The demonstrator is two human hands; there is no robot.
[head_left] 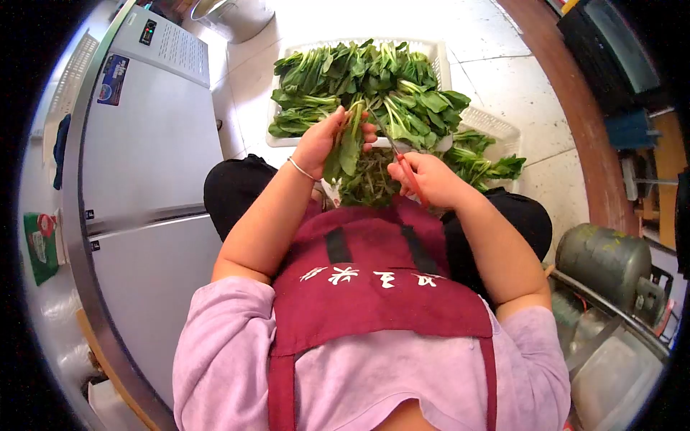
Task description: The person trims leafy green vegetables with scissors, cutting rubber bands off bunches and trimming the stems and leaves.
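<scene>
A bunch of leafy greens hangs from my left hand, its leaves pointing down and its stem end up between thumb and fingers. My right hand is closed around the red-handled scissors, whose blades point up and left toward the stems. Beyond my hands, a white basket holds rows of green bunches. Below the held bunch, a heap of darker, wilted-looking leaves lies between my knees. What contains that heap is mostly hidden.
A second white basket with greens stands to the right on the tiled floor. At left is a large grey-white cabinet; a metal bucket stands beyond it. A gas cylinder lies at right.
</scene>
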